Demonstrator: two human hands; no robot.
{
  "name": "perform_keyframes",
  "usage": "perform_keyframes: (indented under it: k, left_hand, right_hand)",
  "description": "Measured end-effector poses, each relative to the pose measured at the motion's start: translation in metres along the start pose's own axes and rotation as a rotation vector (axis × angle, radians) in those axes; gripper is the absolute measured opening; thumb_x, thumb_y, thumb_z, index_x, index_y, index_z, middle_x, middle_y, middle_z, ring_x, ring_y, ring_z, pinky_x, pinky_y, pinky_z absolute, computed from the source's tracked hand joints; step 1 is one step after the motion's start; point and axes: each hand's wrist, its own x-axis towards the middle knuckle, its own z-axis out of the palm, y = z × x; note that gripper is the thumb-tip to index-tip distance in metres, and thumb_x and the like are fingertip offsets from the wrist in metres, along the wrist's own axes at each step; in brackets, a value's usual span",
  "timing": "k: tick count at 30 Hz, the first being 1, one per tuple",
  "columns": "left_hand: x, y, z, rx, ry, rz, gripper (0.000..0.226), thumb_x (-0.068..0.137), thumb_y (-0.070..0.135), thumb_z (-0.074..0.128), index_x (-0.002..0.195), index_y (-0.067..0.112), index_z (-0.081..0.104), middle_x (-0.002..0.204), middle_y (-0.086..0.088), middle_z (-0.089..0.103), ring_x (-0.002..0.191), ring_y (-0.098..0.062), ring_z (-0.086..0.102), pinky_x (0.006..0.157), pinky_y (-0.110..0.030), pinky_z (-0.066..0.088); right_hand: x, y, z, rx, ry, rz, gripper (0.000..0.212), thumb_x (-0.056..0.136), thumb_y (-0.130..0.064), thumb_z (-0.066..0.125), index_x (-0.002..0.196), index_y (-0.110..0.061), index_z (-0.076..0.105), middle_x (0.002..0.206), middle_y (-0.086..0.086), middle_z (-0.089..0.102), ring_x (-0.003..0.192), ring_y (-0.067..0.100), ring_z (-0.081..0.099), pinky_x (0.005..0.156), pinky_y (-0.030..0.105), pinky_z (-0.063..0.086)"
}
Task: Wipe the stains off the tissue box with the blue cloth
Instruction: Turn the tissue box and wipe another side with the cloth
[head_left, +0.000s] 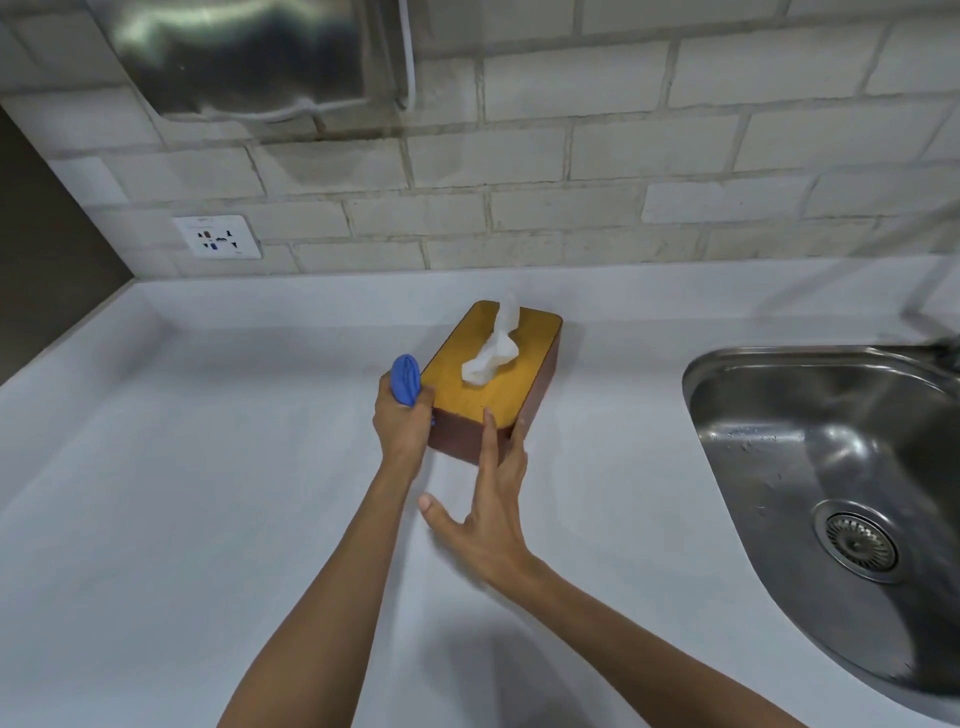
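A tissue box (506, 387) with a yellow wooden lid and dark brown sides lies on the white counter (208, 493), a white tissue (493, 353) sticking up from its slot. My left hand (400, 426) is closed around a bunched blue cloth (405, 378) and presses against the box's near left corner. My right hand (493, 499) has its fingers spread; the fingertips rest on the box's near edge and near right corner, with the thumb pointing left over the counter.
A steel sink (831, 467) with a drain is set into the counter at the right. A brick-tiled wall (571, 182) runs behind, with a power socket (217, 237) at the left and a metal appliance (234, 57) mounted above.
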Motion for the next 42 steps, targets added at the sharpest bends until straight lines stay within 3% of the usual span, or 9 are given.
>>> perform_keyframes:
  k: [5, 9, 12, 14, 17, 21, 27, 33, 42]
  left_hand:
    - [0.013, 0.008, 0.001, 0.014, 0.079, 0.006, 0.039, 0.087, 0.010, 0.060, 0.124, 0.005, 0.050, 0.115, -0.021, 0.062, 0.099, -0.036, 0.062, 0.087, -0.043, 0.054]
    - [0.008, 0.008, 0.001, -0.121, 0.076, -0.092, 0.048, 0.088, 0.025, 0.063, 0.129, 0.006, 0.045, 0.119, -0.020, 0.061, 0.093, -0.027, 0.060, 0.086, -0.036, 0.052]
    - [-0.012, -0.005, 0.007, -0.209, 0.047, -0.190, 0.061, 0.082, 0.029, 0.070, 0.131, 0.003, 0.044, 0.121, -0.025, 0.061, 0.103, -0.039, 0.062, 0.087, -0.045, 0.055]
    - [-0.033, -0.014, 0.016, -0.247, 0.028, -0.276, 0.066, 0.080, 0.034, 0.071, 0.128, -0.002, 0.046, 0.103, -0.026, 0.066, 0.083, -0.039, 0.066, 0.064, -0.039, 0.060]
    - [-0.044, -0.017, 0.024, -0.323, 0.044, -0.366, 0.060, 0.083, 0.039, 0.067, 0.123, 0.001, 0.046, 0.078, -0.012, 0.061, 0.057, -0.020, 0.054, 0.033, -0.015, 0.043]
    - [-0.036, -0.017, 0.021, -0.255, -0.005, -0.336, 0.059, 0.089, 0.041, 0.058, 0.129, 0.000, 0.044, 0.112, -0.028, 0.061, 0.078, -0.026, 0.055, 0.049, -0.024, 0.043]
    - [-0.019, -0.014, 0.013, -0.209, -0.050, -0.288, 0.028, 0.092, 0.041, 0.054, 0.102, 0.015, 0.050, 0.073, -0.001, 0.056, 0.067, -0.017, 0.056, 0.058, -0.027, 0.046]
    - [-0.002, -0.010, 0.011, -0.169, -0.039, -0.269, 0.019, 0.092, 0.040, 0.053, 0.083, 0.024, 0.048, 0.071, 0.004, 0.054, 0.065, -0.010, 0.054, 0.070, -0.032, 0.051]
    - [0.017, 0.008, 0.006, -0.007, 0.007, -0.232, 0.036, 0.088, 0.046, 0.050, 0.100, 0.013, 0.056, 0.078, -0.003, 0.060, 0.085, -0.023, 0.057, 0.089, -0.041, 0.049]
  right_hand:
    - [-0.007, -0.008, 0.015, 0.006, -0.068, -0.023, 0.099, 0.068, -0.072, 0.050, 0.143, -0.036, -0.004, 0.155, -0.001, -0.010, 0.146, 0.017, -0.005, 0.117, 0.051, 0.014]
    - [-0.006, -0.004, 0.009, -0.013, -0.144, -0.113, 0.093, 0.074, -0.067, 0.047, 0.144, -0.037, -0.007, 0.154, -0.017, -0.007, 0.147, 0.016, -0.007, 0.117, 0.054, 0.010]
    - [-0.005, 0.007, -0.009, -0.040, -0.106, -0.137, 0.081, 0.079, -0.073, 0.034, 0.143, -0.032, 0.006, 0.149, -0.015, 0.019, 0.139, 0.002, 0.019, 0.113, 0.054, 0.021]
    - [0.001, 0.016, -0.025, 0.000, 0.023, -0.137, 0.067, 0.085, -0.065, 0.035, 0.140, -0.030, 0.020, 0.136, -0.020, 0.035, 0.126, -0.006, 0.033, 0.108, 0.049, 0.033]
    - [0.031, 0.030, -0.054, 0.079, 0.215, -0.008, 0.059, 0.087, -0.050, 0.040, 0.136, -0.018, 0.038, 0.129, -0.007, 0.046, 0.116, 0.015, 0.049, 0.099, 0.038, 0.043]
    - [0.097, 0.052, -0.096, 0.107, 0.305, 0.177, 0.049, 0.094, -0.039, 0.039, 0.137, -0.016, 0.038, 0.133, 0.009, 0.048, 0.114, 0.023, 0.051, 0.090, 0.025, 0.036]
    - [0.161, 0.082, -0.116, 0.091, -0.009, 0.393, 0.061, 0.096, -0.053, 0.024, 0.146, -0.019, 0.031, 0.152, 0.005, 0.036, 0.141, 0.023, 0.032, 0.116, 0.036, 0.022]
    - [0.162, 0.086, -0.110, 0.179, -0.172, 0.390, 0.064, 0.093, -0.057, 0.027, 0.145, -0.020, 0.034, 0.150, 0.003, 0.041, 0.137, 0.021, 0.038, 0.116, 0.042, 0.028]
    - [0.155, 0.064, -0.120, -0.064, -0.148, 0.376, 0.059, 0.094, -0.058, 0.026, 0.140, -0.024, 0.041, 0.143, 0.004, 0.049, 0.132, 0.027, 0.043, 0.106, 0.034, 0.031]
